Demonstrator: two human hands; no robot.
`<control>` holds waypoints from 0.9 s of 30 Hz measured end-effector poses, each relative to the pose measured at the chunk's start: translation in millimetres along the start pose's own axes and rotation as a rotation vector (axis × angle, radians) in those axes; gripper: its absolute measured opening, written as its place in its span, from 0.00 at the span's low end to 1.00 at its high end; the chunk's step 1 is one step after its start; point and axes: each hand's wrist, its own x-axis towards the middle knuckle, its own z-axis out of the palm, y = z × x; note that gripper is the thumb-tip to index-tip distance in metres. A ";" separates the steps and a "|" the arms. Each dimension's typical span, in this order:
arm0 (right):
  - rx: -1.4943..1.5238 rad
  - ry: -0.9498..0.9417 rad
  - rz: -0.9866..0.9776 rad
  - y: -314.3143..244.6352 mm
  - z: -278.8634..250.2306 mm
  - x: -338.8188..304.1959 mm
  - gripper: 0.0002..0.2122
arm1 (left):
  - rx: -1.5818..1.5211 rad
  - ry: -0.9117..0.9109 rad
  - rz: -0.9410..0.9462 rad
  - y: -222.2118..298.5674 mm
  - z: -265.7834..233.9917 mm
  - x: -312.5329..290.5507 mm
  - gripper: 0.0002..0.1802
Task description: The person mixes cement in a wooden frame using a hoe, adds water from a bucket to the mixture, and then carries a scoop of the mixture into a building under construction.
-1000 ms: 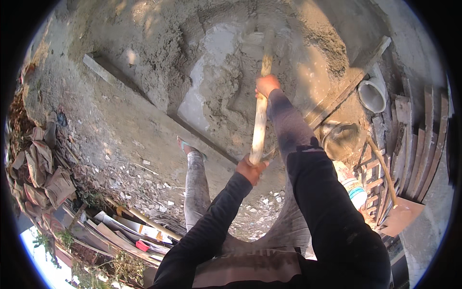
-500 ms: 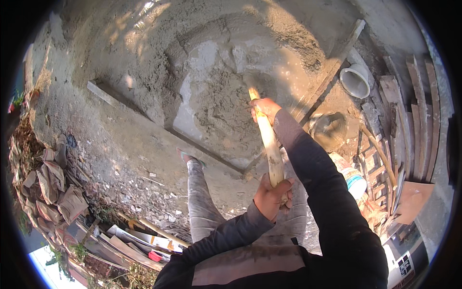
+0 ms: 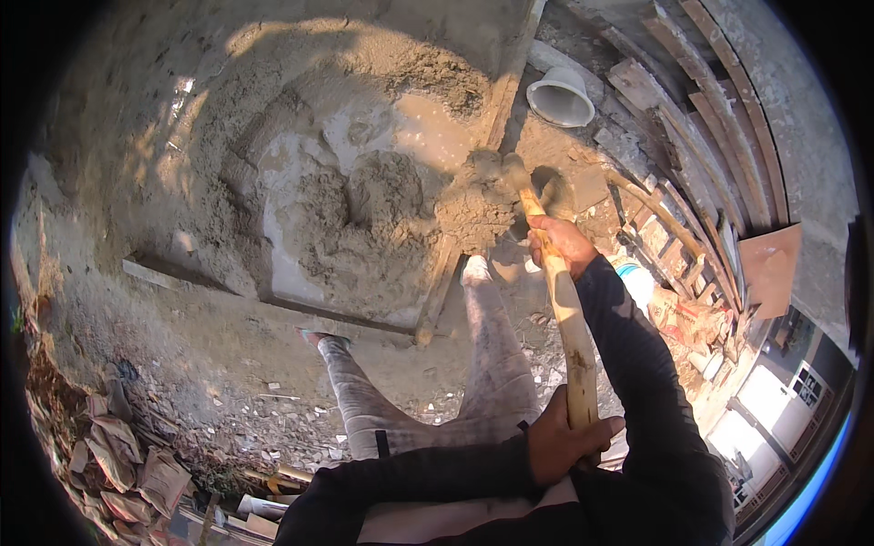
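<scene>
Both of my hands grip the pale wooden handle of a hoe (image 3: 566, 314). My right hand (image 3: 563, 244) wraps the handle near its head, and my left hand (image 3: 569, 439) holds it close to the butt end. A heap of wet mortar (image 3: 475, 207) covers the hoe's blade, which is hidden. That heap hangs over the right-hand board (image 3: 441, 282) of a wooden frame, beside a round bucket (image 3: 555, 193) that is partly behind the handle. Inside the frame lies a pool of grey wet mortar (image 3: 364, 205) with lumps and watery patches.
A whitish bucket (image 3: 561, 98) lies tilted beyond the frame. Long planks (image 3: 715, 109) are stacked at the right, near a brown sheet (image 3: 769, 270). Another frame board (image 3: 196, 278) runs along the near side. Crumpled paper sacks (image 3: 137, 464) and rubble lie lower left.
The hoe's head has come up out of the mix and swung right, carrying a heap of mortar over the frame's right board. My view has turned to the right; both hands keep their hold.
</scene>
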 end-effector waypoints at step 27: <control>-0.250 0.249 -0.630 14.2 116.2 192.5 0.15 | 0.950 0.696 0.579 -19.8 -324.7 148.0 0.24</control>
